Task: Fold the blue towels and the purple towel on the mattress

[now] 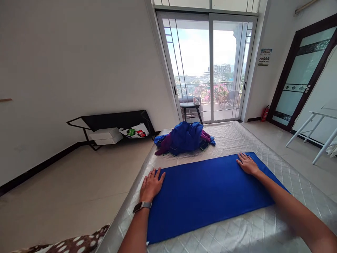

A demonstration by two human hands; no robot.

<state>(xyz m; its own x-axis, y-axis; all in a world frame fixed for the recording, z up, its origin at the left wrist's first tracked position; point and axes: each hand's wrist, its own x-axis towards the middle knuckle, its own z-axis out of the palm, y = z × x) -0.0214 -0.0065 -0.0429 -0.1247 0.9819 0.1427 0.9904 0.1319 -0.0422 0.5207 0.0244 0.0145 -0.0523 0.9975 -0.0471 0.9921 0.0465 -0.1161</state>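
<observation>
A blue cloth point(207, 193) lies spread flat in a rough rectangle on the pale quilted mattress point(237, 228). My left hand point(152, 183) rests on the cloth's far left corner, fingers stretched out and holding nothing; a watch is on that wrist. Near the far right corner, my right hand point(247, 163) lies flat on the cloth with its fingers extended. Beyond the cloth sits a crumpled heap of blue and purple fabric point(185, 138), apart from both hands.
Left of the mattress, a black-framed rack point(116, 121) holds a white box point(105, 136) and a printed bag point(134, 131). A dark stool point(190, 104) stands by the sliding glass door point(210, 70). At right are a white-legged table point(322, 116) and a fire extinguisher point(264, 113). Spotted brown fabric point(79, 243) lies lower left.
</observation>
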